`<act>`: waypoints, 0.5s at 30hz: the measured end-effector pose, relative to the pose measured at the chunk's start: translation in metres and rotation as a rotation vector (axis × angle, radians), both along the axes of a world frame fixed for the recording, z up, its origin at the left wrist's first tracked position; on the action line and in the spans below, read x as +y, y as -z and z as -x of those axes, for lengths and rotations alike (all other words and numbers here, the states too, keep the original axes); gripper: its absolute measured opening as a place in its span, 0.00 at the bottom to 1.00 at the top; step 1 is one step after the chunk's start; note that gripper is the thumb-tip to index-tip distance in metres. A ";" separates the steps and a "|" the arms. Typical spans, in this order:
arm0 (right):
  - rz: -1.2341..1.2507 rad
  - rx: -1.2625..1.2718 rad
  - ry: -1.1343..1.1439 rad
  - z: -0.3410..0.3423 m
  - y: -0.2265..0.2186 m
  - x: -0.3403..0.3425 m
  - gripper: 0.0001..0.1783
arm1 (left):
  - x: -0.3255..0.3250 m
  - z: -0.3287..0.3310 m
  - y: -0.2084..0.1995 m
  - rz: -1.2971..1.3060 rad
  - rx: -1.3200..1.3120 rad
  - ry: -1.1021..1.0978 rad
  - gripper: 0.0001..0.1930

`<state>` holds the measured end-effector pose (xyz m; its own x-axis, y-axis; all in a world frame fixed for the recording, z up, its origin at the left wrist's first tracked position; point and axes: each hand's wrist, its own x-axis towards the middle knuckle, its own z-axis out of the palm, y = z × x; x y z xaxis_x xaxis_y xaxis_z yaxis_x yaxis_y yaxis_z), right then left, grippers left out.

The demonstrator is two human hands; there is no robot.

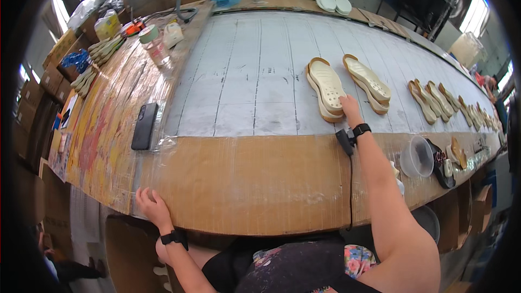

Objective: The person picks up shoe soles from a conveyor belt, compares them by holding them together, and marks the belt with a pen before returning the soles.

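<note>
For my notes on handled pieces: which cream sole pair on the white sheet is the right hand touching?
The leftmost sole pair on the white sheet: the right hand touches it toward its near end, while the pairs farther right are untouched.

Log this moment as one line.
left hand: empty, at table edge | right hand: touching cream soles | right of them: similar soles | left: dark phone

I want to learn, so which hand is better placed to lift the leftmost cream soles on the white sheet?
Probably the right hand: it's touching the near end of those cream soles. The left hand is by the near edge of the table, well away from them.
</note>
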<state>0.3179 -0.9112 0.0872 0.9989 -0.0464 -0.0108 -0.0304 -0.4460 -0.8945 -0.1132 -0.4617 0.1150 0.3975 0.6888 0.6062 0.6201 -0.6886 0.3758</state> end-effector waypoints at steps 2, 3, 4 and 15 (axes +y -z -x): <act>-0.151 0.096 -0.038 0.001 -0.004 0.003 0.17 | -0.001 0.001 -0.002 -0.005 0.000 0.009 0.09; -0.305 0.198 -0.060 0.005 -0.010 0.006 0.17 | 0.000 0.006 0.000 -0.001 -0.001 0.000 0.09; -0.305 0.198 -0.074 0.016 -0.018 0.016 0.17 | 0.003 0.011 0.000 -0.005 0.003 -0.009 0.09; -0.402 0.232 -0.078 0.038 -0.051 0.057 0.19 | -0.001 0.009 -0.006 0.014 -0.001 -0.001 0.12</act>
